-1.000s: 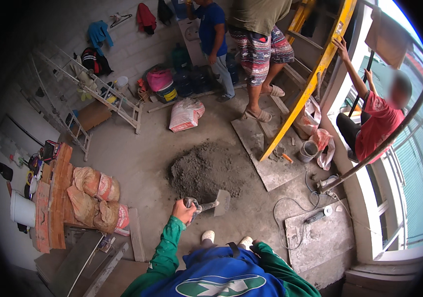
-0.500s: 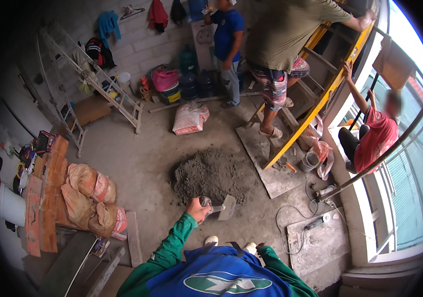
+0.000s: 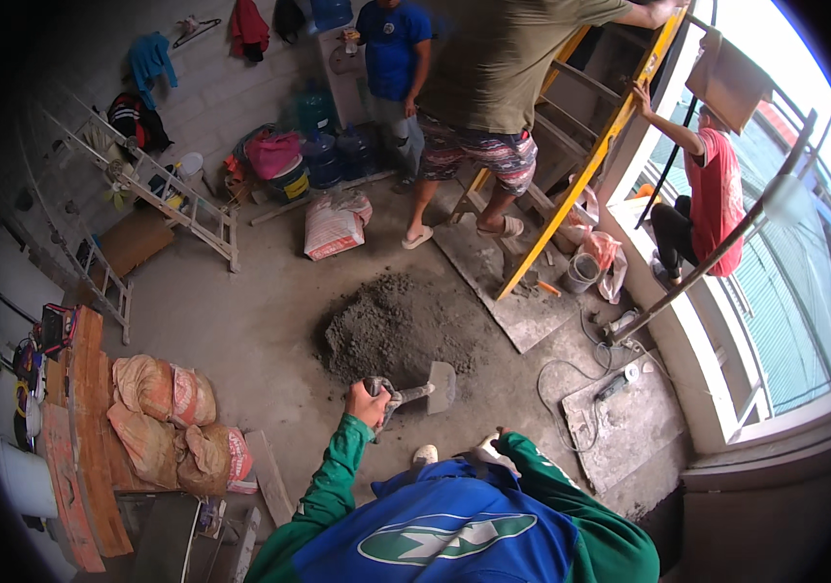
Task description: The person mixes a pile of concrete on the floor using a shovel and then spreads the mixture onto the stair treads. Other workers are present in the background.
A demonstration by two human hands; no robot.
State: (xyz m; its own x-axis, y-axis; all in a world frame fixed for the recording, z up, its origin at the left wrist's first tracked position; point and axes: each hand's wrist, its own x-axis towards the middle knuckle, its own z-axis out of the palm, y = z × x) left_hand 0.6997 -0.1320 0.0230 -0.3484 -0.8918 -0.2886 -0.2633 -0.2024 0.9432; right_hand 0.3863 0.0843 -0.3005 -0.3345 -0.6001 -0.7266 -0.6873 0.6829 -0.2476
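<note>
My left hand is closed round the handle of a shovel, held out in front of my feet. The shovel's flat grey blade stands by the near right edge of a heap of dark grey mortar mix on the floor. Close to my body, beside my shoe, is my right hand; it is small and mostly hidden by the sleeve, so its fingers do not show clearly. It appears apart from the shovel.
A person in patterned shorts stands by a yellow ladder at the right. Another in red sits at the window opening. A person in blue stands behind. Filled sacks lie left; an angle grinder with its cord lies right.
The shovel in my left hand has turned slightly, and my right arm has come forward. The person in shorts has stepped a foot down to the floor. My view has shifted right.
</note>
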